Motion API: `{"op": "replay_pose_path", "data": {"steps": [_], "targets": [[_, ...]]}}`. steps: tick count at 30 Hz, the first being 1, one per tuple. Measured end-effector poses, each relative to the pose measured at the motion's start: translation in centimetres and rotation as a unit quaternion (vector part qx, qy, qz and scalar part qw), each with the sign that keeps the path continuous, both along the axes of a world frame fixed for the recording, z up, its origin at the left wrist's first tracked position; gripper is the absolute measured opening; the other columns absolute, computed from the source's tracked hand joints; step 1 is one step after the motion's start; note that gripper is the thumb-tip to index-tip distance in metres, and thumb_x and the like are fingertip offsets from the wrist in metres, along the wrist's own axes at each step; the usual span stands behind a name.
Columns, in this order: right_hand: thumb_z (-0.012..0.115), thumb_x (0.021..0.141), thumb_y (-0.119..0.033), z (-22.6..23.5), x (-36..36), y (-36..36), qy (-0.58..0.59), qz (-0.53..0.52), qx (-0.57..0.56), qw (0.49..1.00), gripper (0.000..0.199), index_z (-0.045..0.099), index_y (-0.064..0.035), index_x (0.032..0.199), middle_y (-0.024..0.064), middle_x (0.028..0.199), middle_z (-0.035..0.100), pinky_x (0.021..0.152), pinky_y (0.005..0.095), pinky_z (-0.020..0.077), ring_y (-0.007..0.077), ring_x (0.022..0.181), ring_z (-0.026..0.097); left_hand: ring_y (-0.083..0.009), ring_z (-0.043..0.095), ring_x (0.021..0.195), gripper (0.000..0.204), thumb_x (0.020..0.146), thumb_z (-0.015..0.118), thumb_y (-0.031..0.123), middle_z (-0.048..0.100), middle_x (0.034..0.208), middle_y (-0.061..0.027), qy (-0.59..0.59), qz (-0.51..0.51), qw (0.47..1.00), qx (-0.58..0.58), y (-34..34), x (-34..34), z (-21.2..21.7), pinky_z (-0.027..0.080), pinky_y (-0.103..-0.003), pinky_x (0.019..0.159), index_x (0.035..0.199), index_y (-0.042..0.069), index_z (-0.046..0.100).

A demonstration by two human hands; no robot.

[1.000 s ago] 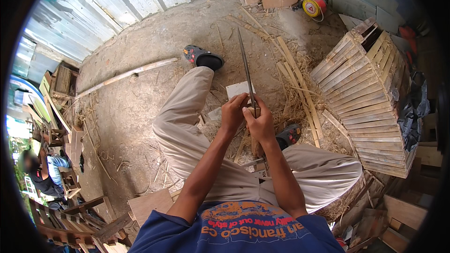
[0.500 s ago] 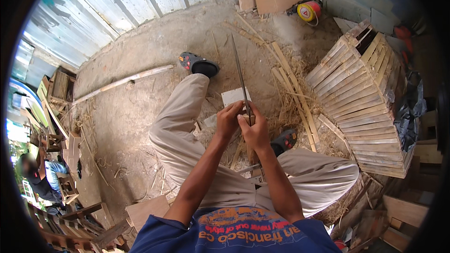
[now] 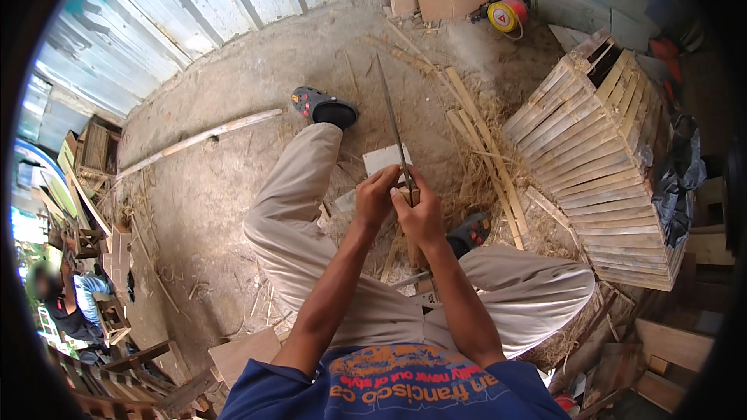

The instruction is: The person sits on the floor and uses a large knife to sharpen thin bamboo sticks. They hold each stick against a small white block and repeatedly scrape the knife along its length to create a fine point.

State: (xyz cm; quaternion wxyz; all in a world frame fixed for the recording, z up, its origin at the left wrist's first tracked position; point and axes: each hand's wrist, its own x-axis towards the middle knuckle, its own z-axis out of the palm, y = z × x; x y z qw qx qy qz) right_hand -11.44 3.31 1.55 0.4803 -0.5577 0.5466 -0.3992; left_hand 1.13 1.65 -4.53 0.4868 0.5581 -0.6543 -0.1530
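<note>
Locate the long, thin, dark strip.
In the head view, the strip is just right of centre, in front of a white rectangular board, its lower end between the left hand and right hand.

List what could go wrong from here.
1. The left hand and right hand have fingers close against the long dark strip; if its edge is sharp, which I can't tell, a slip might cut them.
2. The strip's far end extends well past both hands and could catch something.
3. Loose shavings near the right clog might slide underfoot.
</note>
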Motion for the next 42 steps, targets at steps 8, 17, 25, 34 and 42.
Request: {"op": "replay_pose_path", "data": {"steps": [8,17,25,34,42], "targets": [[0.066,0.091,-0.015,0.1,0.2,0.0,-0.012,-0.002,-0.022,1.000,0.050,0.053,-0.0001,0.137,0.0019,0.072,0.058,0.061,0.0279,0.0454,0.0088,0.064,0.053,-0.0296,0.074,0.091,0.036,0.076,0.072,-0.004,0.073,0.104,-0.0157,0.021,-0.006,1.000,-0.015,-0.2,0.1,-0.1,0.059,-0.036,0.076,0.112,0.001,0.070],[0.066,0.090,-0.017,0.8,0.5,-0.7,-0.010,0.004,-0.018,1.000,0.053,0.053,-0.0019,0.138,0.0068,0.074,0.061,0.066,0.0308,0.0483,0.0127,0.067,0.058,-0.0292,0.074,0.089,0.029,0.081,0.072,-0.001,0.074,0.102,-0.0145,0.032,0.006,0.999,-0.042,-1.0,0.2,0.8,0.058,-0.035,0.073,0.110,0.003,0.070],[0.067,0.090,-0.013,0.8,1.0,-2.1,0.019,0.008,-0.014,1.000,0.050,0.054,0.0004,0.136,0.0018,0.080,0.060,0.065,0.0261,0.0469,0.0070,0.069,0.053,-0.0288,0.074,0.088,0.026,0.082,0.072,0.000,0.074,0.100,-0.0140,0.003,0.007,0.998,-0.069,-2.3,0.9,0.3,0.058,-0.035,0.072,0.108,0.004,0.071],[0.067,0.090,-0.015,0.5,1.3,-2.4,0.016,0.004,-0.035,0.999,0.051,0.054,0.0002,0.137,0.0040,0.085,0.064,0.069,0.0271,0.0485,0.0082,0.074,0.057,-0.0306,0.073,0.088,0.029,0.080,0.071,-0.002,0.074,0.101,-0.0148,0.030,0.006,0.998,-0.057,-2.8,1.1,-0.2,0.058,-0.036,0.072,0.109,0.003,0.070],[0.068,0.089,-0.015,0.5,1.2,-2.2,0.006,0.008,0.016,1.000,0.052,0.053,0.0022,0.136,0.0024,0.080,0.063,0.066,0.0260,0.0475,0.0072,0.069,0.055,-0.0228,0.074,0.085,0.036,0.075,0.070,-0.003,0.074,0.100,-0.0152,-0.007,0.008,1.000,-0.027,-2.5,1.0,-0.3,0.058,-0.031,0.073,0.111,0.000,0.070]]}}
